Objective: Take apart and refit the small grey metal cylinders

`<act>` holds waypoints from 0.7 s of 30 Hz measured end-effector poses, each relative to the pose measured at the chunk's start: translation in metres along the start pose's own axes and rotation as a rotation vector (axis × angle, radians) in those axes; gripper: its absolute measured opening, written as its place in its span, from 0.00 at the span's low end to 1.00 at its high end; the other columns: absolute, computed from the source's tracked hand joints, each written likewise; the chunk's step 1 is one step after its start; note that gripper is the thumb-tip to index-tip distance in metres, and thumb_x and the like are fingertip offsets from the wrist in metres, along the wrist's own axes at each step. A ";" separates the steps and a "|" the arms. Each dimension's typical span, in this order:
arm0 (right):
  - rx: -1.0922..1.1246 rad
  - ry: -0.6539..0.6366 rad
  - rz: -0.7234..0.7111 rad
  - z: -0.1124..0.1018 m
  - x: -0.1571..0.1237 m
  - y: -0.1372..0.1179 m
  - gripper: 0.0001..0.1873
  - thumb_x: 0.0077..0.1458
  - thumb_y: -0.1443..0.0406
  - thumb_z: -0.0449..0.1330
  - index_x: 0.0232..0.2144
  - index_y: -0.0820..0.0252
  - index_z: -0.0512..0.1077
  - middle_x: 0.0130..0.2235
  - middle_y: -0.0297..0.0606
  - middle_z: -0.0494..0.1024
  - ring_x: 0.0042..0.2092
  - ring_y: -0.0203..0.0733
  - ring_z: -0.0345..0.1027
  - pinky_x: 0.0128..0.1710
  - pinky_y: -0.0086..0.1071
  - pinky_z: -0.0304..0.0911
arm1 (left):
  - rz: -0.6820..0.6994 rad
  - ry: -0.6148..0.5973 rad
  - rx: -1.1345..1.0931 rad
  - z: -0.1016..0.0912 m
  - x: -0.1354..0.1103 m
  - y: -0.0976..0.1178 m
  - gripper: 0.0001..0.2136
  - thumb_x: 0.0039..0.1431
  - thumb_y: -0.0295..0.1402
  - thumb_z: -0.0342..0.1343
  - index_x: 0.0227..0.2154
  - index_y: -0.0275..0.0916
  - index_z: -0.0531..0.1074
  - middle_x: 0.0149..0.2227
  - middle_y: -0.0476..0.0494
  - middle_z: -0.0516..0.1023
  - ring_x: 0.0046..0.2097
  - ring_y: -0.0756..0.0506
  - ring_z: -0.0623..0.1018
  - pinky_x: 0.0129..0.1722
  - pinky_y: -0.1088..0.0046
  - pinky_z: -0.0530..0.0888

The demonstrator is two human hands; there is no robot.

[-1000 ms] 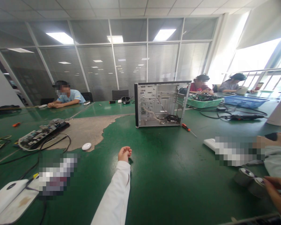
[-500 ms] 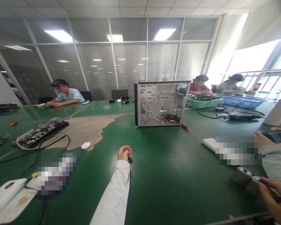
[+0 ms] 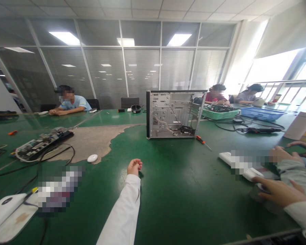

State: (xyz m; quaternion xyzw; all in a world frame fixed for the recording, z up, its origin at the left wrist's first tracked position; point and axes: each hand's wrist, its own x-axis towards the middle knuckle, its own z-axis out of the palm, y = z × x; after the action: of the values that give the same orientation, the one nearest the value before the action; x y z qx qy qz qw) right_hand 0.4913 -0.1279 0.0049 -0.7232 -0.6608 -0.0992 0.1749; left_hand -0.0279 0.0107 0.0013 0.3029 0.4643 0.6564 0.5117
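Note:
My left hand (image 3: pixel 134 166), in a white sleeve, rests on the green table (image 3: pixel 173 177) with its fingers loosely curled and nothing visible in them. On the right, my right hand (image 3: pixel 283 192) reaches over two dark grey cylinders with pale tops. Its thumb and fingers straddle the top of the farther cylinder (image 3: pixel 261 188); the nearer one is blurred and mostly covered by the hand. Beyond my left hand, an open computer case (image 3: pixel 174 114) stands upright, cables inside. An orange-handled screwdriver (image 3: pixel 200 139) lies by its right corner.
Another person's grey-sleeved hands (image 3: pixel 283 156) work close beyond my right hand, near a white power strip (image 3: pixel 225 158). On the left lie a circuit-board assembly (image 3: pixel 43 144), black cables and a white oval thing (image 3: pixel 92 158). Green (image 3: pixel 220 114) and blue (image 3: pixel 262 114) baskets stand far right.
My right hand has moved forward and left, from the nearer cylinder over to the farther one. My left hand stays in place. The other person's hands have shifted.

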 end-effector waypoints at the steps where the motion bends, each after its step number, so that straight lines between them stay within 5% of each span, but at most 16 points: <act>1: 0.030 -0.154 -0.028 -0.001 0.003 0.005 0.14 0.28 0.59 0.61 0.25 0.50 0.71 0.23 0.46 0.73 0.25 0.40 0.67 0.26 0.33 0.53 | 0.002 0.001 -0.002 0.000 0.000 0.000 0.11 0.25 0.21 0.44 0.19 0.34 0.66 0.16 0.51 0.69 0.17 0.54 0.66 0.18 0.79 0.60; 3: 0.034 -0.357 -0.065 -0.004 0.009 0.009 0.14 0.32 0.58 0.59 0.27 0.52 0.71 0.25 0.48 0.73 0.28 0.42 0.67 0.28 0.34 0.54 | 0.004 0.003 -0.003 0.001 0.000 0.000 0.12 0.25 0.21 0.44 0.19 0.34 0.66 0.15 0.51 0.69 0.17 0.54 0.66 0.18 0.79 0.61; 8: -0.116 -0.309 -0.130 -0.008 0.017 -0.029 0.09 0.37 0.61 0.57 0.27 0.53 0.69 0.27 0.46 0.73 0.33 0.44 0.67 0.36 0.38 0.51 | 0.004 0.005 0.008 0.001 -0.001 0.000 0.11 0.25 0.21 0.44 0.19 0.34 0.66 0.16 0.51 0.69 0.17 0.54 0.66 0.18 0.79 0.61; 13: -0.177 -0.204 -0.290 -0.014 0.030 -0.122 0.05 0.42 0.66 0.52 0.26 0.56 0.66 0.27 0.41 0.72 0.35 0.44 0.66 0.45 0.41 0.44 | 0.005 0.001 0.020 0.001 -0.002 0.002 0.11 0.26 0.21 0.44 0.18 0.35 0.66 0.16 0.51 0.68 0.17 0.55 0.66 0.19 0.79 0.61; 21: -0.027 -0.196 -0.514 -0.010 0.055 -0.273 0.13 0.41 0.66 0.53 0.35 0.54 0.65 0.31 0.35 0.72 0.38 0.40 0.64 0.50 0.43 0.35 | 0.015 -0.013 0.032 0.002 -0.002 0.001 0.11 0.26 0.20 0.44 0.19 0.34 0.66 0.15 0.51 0.69 0.17 0.55 0.66 0.18 0.80 0.61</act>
State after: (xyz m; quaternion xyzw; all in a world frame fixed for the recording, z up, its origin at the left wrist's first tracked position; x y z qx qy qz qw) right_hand 0.2276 -0.0631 0.0676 -0.5400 -0.8351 -0.0788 0.0696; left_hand -0.0261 0.0094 0.0031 0.3189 0.4690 0.6507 0.5049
